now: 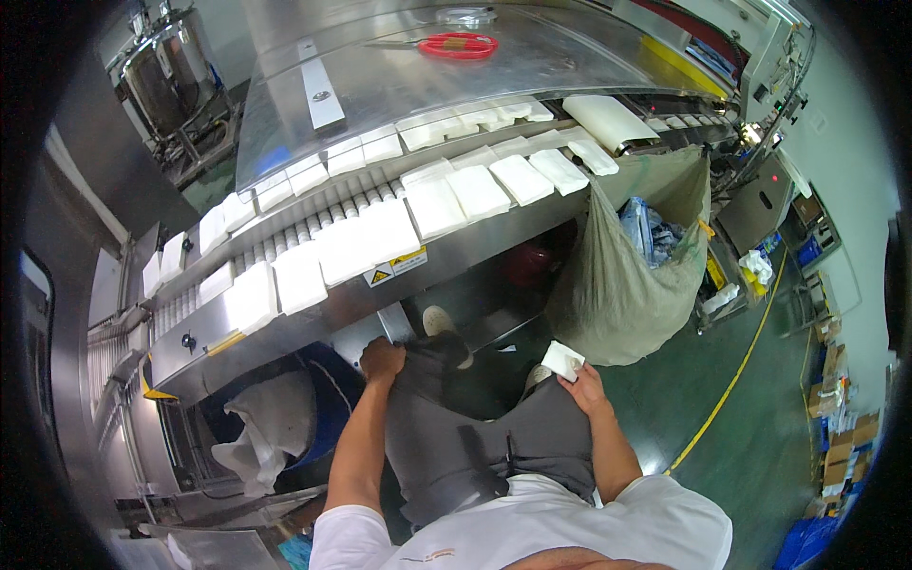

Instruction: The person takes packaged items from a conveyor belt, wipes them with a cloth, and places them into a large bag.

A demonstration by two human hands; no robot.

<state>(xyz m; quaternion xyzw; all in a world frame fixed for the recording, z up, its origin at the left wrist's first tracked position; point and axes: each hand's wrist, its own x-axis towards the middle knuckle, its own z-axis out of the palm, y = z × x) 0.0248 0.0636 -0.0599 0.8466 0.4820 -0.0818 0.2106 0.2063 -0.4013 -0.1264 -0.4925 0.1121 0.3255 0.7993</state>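
My right hand (586, 388) is closed on a small white square packet (562, 360), held above my right leg with the thumb over its edge. My left hand (383, 361) is closed against my left knee, below the conveyor; whatever its fingers grip, if anything, is hidden. Ahead runs a roller conveyor (295, 229), carrying two rows of flat white packets (436, 207). Those in the near row lie close together, some overlapping at their edges. Neither hand touches the conveyor.
A large beige sack (608, 285) with blue plastic inside stands right of my legs. Under the conveyor is a white bag (275, 427) in a blue bin. Red tubing (458, 46) lies on the metal cover. Cardboard boxes (838, 456) line the far right.
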